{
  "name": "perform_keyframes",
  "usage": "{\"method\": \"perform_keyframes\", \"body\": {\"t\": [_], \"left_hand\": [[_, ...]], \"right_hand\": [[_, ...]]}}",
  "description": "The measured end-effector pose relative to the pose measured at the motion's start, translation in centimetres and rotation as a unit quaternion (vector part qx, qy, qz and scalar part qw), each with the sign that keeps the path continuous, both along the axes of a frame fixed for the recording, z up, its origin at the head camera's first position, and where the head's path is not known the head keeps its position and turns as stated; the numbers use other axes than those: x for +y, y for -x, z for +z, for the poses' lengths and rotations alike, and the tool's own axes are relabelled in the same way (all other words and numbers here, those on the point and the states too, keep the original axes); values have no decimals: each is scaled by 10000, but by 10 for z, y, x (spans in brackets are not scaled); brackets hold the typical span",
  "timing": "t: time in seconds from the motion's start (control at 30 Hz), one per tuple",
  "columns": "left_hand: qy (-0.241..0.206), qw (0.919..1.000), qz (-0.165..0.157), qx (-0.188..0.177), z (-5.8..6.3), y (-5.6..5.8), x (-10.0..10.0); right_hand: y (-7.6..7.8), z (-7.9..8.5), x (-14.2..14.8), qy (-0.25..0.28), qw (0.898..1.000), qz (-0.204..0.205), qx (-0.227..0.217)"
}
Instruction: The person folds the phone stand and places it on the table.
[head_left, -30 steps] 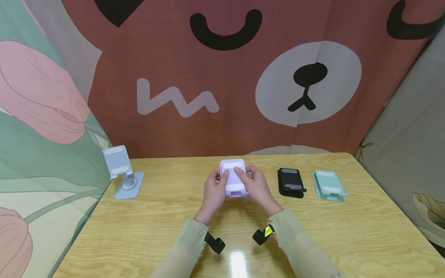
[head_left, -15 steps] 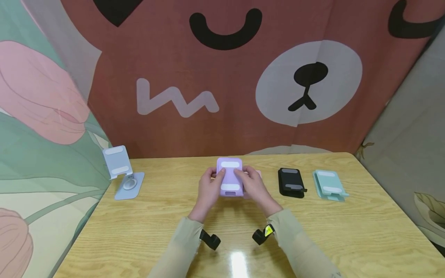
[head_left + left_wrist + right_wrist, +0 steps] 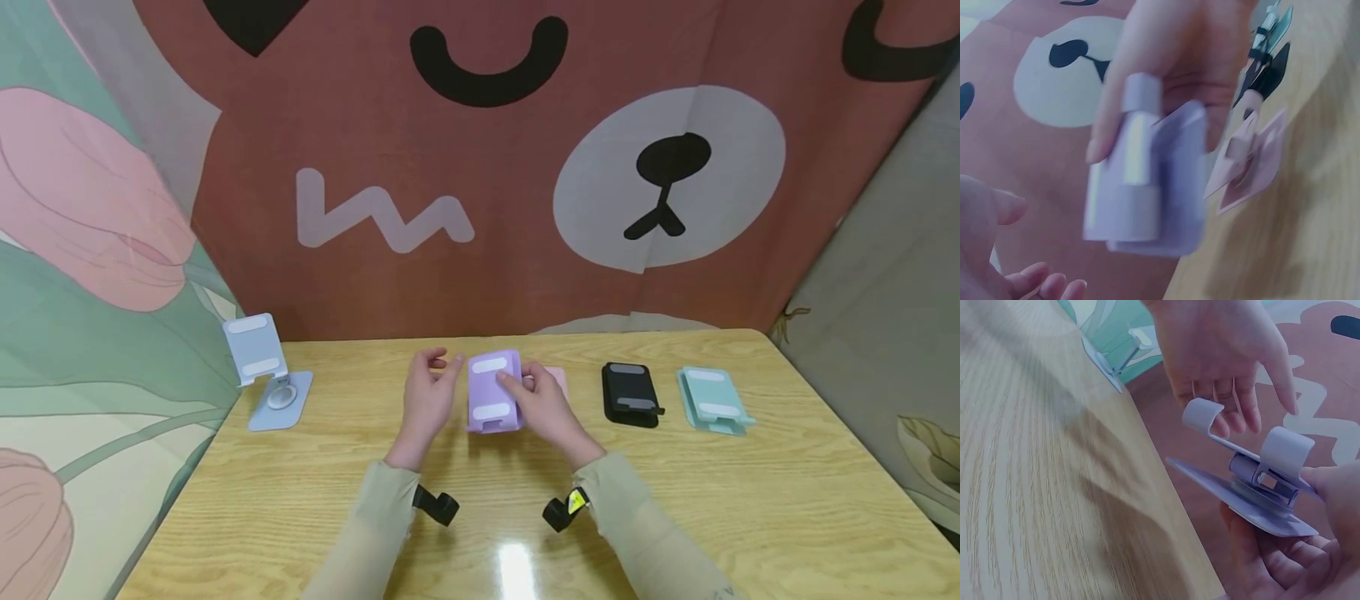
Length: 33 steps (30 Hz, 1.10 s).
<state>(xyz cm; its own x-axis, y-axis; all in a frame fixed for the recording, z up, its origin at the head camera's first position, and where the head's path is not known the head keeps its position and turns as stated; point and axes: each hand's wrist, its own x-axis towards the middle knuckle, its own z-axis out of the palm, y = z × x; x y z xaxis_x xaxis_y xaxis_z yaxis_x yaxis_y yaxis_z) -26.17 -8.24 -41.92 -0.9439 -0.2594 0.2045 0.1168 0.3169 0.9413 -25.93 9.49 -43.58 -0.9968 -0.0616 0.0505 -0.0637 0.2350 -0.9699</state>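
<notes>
A folded purple phone stand (image 3: 491, 387) with two white pads is held above the table by my right hand (image 3: 549, 412). Its thumb lies on the front plate, and in the right wrist view the fingers (image 3: 1291, 556) support the base from beneath. That view also shows the hinge between the two plates, which stand slightly apart. My left hand (image 3: 427, 404) is off the stand, just to its left, with relaxed fingers and nothing in them. A pink phone stand (image 3: 558, 377) sits behind my right hand, partly hidden in the head view.
Right of the pink stand lie a folded black phone stand (image 3: 632, 393) and a folded mint-green one (image 3: 715, 400). At the far left a light blue phone stand (image 3: 255, 350) stands unfolded. A printed cloth (image 3: 510, 275) hangs behind the wooden table (image 3: 300, 508).
Both hands held the purple stand before. My left hand has let go and moved left, while the stand has turned and tilted a little in my right hand.
</notes>
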Motion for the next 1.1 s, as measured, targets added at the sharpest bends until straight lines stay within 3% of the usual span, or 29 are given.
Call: {"method": "perform_keyframes", "body": {"t": [0.4,0.67,0.83,0.97,1.1], "left_hand": [[154,9998,138,-7,18,11,-51],[162,9984,514,-148,26,11,-103],[480,9928,1099,28,38,12,-145],[809,9797,1813,263,48,15,-180],[695,9711,2254,364,57,17,-211]], "right_hand": [[0,1,-5,-273,9995,-62,-116],[0,2,-11,-727,9973,-45,-55],[1,3,-14,-1059,9943,25,-102],[0,2,-15,-1381,9902,-60,-202],[-2,0,-17,-1592,9870,-82,-218]]}}
